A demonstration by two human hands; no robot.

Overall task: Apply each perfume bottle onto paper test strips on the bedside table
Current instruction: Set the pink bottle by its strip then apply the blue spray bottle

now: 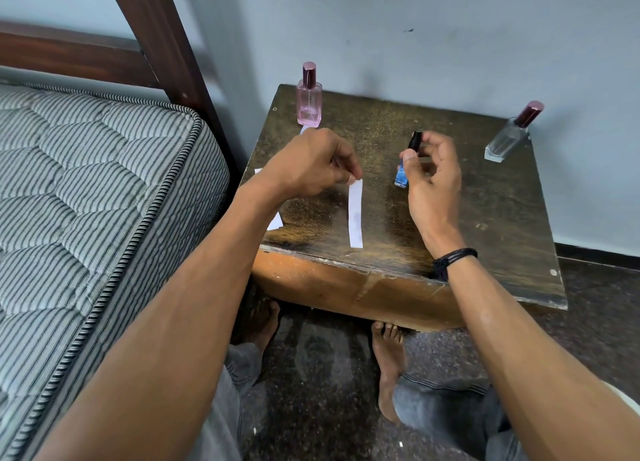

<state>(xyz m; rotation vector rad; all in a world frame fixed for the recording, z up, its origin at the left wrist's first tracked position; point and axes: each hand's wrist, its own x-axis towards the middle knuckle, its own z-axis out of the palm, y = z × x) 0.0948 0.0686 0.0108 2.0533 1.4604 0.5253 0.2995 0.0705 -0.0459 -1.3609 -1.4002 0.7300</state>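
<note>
The left hand (308,164) pinches the top of a white paper strip (355,214) lying on the dark wooden tabletop (485,211). The right hand (431,173) grips a small blue perfume bottle (402,176) just beside it. 2 more bottles, pink (309,100) and clear (507,140), stand near the pale wall (415,27).

On my feed: pale blue-grey wall (450,27) with black skirting (595,252), dark speckled floor (311,374), a striped quilted mattress (86,183) on a dark wooden bed frame (162,37) at left, scuffed wooden bedside table (485,218) just beside it.

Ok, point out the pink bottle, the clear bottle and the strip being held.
pink bottle (309,105): head view, glass body.
clear bottle (505,143): head view, glass body.
strip (355,214): head view, middle.
</note>
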